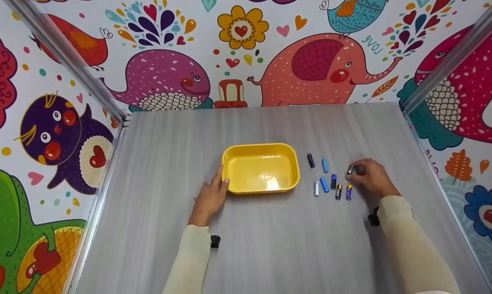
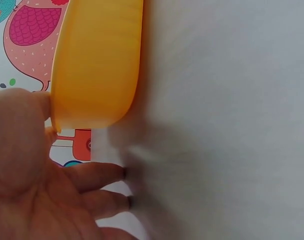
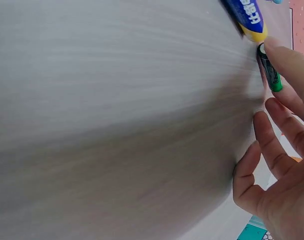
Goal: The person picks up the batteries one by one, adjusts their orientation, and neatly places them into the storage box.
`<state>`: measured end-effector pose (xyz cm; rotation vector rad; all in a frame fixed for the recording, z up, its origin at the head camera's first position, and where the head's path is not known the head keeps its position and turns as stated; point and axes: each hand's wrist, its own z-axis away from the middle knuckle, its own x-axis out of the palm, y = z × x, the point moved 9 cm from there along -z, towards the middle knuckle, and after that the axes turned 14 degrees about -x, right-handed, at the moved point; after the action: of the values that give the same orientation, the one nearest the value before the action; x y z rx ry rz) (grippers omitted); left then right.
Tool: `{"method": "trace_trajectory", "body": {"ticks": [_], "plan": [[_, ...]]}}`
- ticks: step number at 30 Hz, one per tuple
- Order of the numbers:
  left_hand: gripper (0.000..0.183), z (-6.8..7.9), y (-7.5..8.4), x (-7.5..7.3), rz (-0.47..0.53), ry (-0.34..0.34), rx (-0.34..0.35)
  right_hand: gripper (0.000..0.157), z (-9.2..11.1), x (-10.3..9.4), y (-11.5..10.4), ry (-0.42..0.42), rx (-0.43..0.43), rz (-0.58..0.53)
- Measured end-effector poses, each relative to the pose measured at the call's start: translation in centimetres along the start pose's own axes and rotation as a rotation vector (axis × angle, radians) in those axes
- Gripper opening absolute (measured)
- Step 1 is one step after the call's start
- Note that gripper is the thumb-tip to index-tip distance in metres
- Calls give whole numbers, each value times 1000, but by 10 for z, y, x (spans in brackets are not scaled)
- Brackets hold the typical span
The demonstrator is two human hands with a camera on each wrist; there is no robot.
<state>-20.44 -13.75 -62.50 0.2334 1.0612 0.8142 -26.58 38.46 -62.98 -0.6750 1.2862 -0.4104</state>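
Observation:
A yellow plastic tray [image 1: 225, 188] with rounded corners stands on the table. At its left side, my left hand [image 1: 210, 199] holds the rim between thumb and index finger; the left wrist view shows the other fingers spread below the tray wall. My right hand [image 1: 372, 176] pinches a small dark battery with a green end [image 3: 270, 69] between thumb and index finger, close over the table. Just nearer lies a blue and yellow battery [image 1: 349, 192], its yellow end beside the thumb in the right wrist view. A black and gold battery [image 1: 338, 192] lies left of that.
Between the tray and my right hand lie several more batteries: a black one [image 1: 311, 161], light blue ones [image 1: 324, 165], a dark blue one [image 1: 333, 181] and a silver one [image 1: 316, 189]. Walls with cartoon animals and metal edge strips [image 1: 93, 212] enclose the grey table [image 1: 270, 245].

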Motion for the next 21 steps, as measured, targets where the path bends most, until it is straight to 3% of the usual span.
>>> {"method": "trace_trajectory", "body": {"ticks": [3,10,17,21], "plan": [[63,0,0,0,-3,1,5,49,2,1,-2,21,6,-4],[64,0,1,1,-25,-9,6,53,-1,-2,-18,124,-79,91],[73,0,6,-1,-82,34,49,47,-12,1,-62,202,-209,82],[74,1,10,2,-112,63,50,47,-20,5,-91,202,-264,77]]}}
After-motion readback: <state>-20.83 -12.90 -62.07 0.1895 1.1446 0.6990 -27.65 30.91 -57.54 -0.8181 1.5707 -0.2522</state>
